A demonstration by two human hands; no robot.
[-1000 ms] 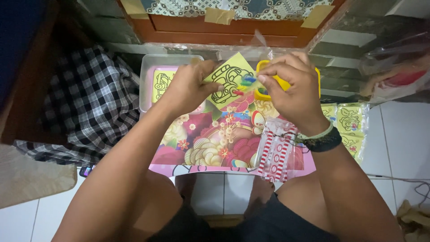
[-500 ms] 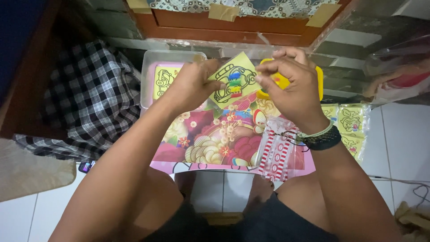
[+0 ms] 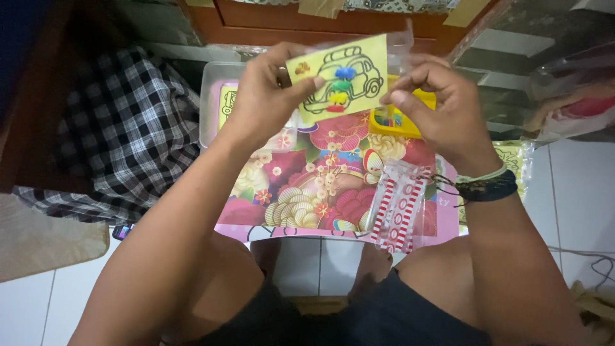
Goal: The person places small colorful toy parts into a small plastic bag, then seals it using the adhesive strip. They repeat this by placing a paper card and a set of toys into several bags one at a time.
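I have the left hand (image 3: 266, 96) pinching the left edge of a small yellow card (image 3: 339, 78) printed with a black outline of a car, held up above the far middle of the floral sheet (image 3: 307, 186). The right hand (image 3: 435, 106) sits at the card's right edge with fingertips (image 3: 398, 97) bunched narrow; I judge it grips the clear sleeve (image 3: 402, 48) there, though the contact is hard to make out. A few spots on the car already carry colour, blue, green and red in the middle and an orange dab at the upper left, while most of the outline looks bare, so I judge the colouring only begun. The yellow tray (image 3: 400, 118) is largely hidden behind the right hand, so I cannot read what it holds. A clear box (image 3: 214, 96) at the left hides behind the left hand, and a red-striped packet (image 3: 400, 205) lies near my right wrist.
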